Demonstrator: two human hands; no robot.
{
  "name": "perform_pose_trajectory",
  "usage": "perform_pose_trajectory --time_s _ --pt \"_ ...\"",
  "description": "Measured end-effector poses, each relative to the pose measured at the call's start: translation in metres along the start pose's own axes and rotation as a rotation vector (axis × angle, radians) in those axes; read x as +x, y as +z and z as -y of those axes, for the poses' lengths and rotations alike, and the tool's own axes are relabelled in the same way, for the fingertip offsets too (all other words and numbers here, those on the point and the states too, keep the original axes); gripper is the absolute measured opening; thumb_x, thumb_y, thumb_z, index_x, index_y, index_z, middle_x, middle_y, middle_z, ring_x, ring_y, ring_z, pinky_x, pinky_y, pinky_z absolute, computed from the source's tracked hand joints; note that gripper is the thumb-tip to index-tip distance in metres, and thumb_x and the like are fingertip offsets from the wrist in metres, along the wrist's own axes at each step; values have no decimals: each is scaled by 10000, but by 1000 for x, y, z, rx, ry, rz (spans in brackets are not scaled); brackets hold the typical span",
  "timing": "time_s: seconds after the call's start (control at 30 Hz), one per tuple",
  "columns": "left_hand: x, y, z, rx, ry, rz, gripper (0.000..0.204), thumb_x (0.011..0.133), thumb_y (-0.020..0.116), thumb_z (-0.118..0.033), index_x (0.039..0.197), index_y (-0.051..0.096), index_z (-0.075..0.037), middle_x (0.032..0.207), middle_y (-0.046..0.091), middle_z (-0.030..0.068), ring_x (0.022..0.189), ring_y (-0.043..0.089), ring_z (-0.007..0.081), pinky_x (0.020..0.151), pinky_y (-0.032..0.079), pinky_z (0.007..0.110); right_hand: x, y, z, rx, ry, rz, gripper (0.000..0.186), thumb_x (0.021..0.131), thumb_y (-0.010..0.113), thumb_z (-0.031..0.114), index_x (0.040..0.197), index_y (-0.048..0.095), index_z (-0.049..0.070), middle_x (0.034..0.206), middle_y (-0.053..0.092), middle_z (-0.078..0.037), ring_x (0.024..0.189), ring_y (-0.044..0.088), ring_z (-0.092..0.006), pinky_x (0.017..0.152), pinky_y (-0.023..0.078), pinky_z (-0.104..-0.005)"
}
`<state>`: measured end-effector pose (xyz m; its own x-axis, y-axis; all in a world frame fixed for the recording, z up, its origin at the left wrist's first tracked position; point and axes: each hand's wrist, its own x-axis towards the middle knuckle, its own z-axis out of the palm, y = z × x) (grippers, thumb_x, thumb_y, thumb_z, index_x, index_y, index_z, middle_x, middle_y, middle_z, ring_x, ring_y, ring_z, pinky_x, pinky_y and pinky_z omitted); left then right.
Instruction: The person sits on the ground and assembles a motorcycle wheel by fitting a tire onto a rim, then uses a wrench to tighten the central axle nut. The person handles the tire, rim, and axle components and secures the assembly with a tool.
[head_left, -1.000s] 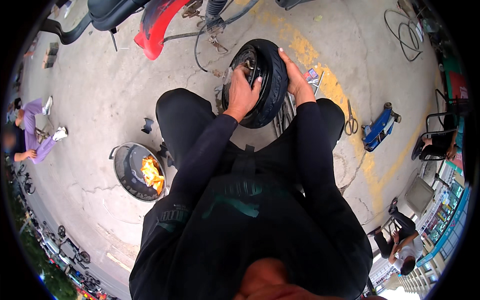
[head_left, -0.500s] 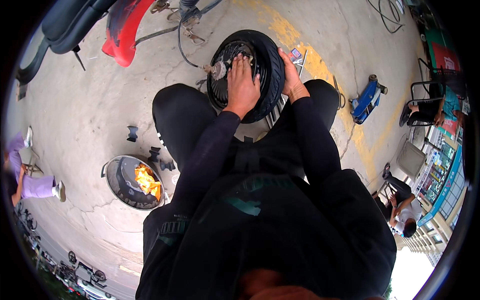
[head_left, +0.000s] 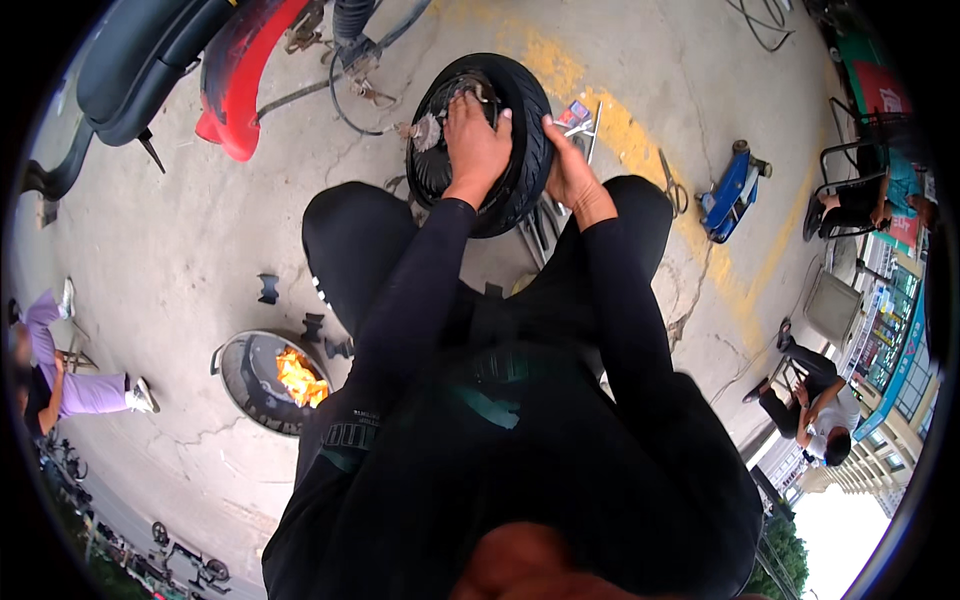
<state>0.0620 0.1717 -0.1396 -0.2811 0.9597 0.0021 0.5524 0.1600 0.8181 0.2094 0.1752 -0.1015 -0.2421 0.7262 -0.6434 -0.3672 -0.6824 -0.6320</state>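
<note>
A scooter wheel (head_left: 527,125) with a black tyre and a dark finned hub stands tilted on the ground between my knees. My left hand (head_left: 477,148) grips its hub, fingers hooked over the inner part near the top and thumb toward the tyre. With my right hand (head_left: 574,172) I hold the tread from the right side; the thumb shows and the other fingers are partly hidden. A dirty toothed metal piece (head_left: 427,132) sits at the hub's left side, with a cable running to it.
A red and black scooter (head_left: 232,85) is at upper left. A round tub (head_left: 250,375) with crumpled orange material stands at left, near black blocks (head_left: 268,288). Scissors (head_left: 674,190), metal bars (head_left: 540,232) and a blue floor jack (head_left: 733,195) lie right. Seated people are at both sides.
My left hand has slid up over the hub, and its thumb has spread. My right hand has shifted slightly lower along the tyre. The wheel has moved a little left in view.
</note>
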Motion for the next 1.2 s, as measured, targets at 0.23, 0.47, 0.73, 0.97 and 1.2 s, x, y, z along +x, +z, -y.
perform_pose_trajectory --time_s 0.23,0.47,0.73,0.97,1.2 --pt "-17 -4 4 36 229 147 733 987 552 -351 1534 301 68 1621 250 277 1518 215 419 1210 203 550 37 -18 33 54 165 -50 725 958 506 676 1357 626 82 1284 689 -131 1131 674 -298 1019 513 -459" --pt "-35 22 1 200 359 128 669 962 577 -351 1543 398 -71 1639 281 177 1525 212 382 1172 191 626 23 -37 15 13 39 -219 749 960 499 673 1360 617 50 1268 687 -165 1095 683 -296 978 533 -443" --pt "-43 52 -9 253 370 149 661 958 569 -383 1527 429 -77 1620 315 191 1513 237 389 1158 196 628 41 -88 -25 67 -89 -370 740 986 501 632 1358 604 0 1270 686 -166 1096 687 -278 944 553 -394" --pt "-23 40 -5 227 371 176 629 969 568 -386 1513 456 -89 1608 341 189 1508 260 369 1164 211 614 32 -44 -29 -262 -146 -808 944 904 576 709 1260 600 -164 1223 665 -272 1141 641 -347 927 508 -418" --pt "2 -14 -16 141 341 -95 393 858 765 -349 1077 659 -40 1215 604 149 1172 572 354 947 475 445 -7 22 -14 -163 -501 -465 741 841 837 369 1339 545 -96 1196 677 -189 1037 666 -234 890 539 -325"
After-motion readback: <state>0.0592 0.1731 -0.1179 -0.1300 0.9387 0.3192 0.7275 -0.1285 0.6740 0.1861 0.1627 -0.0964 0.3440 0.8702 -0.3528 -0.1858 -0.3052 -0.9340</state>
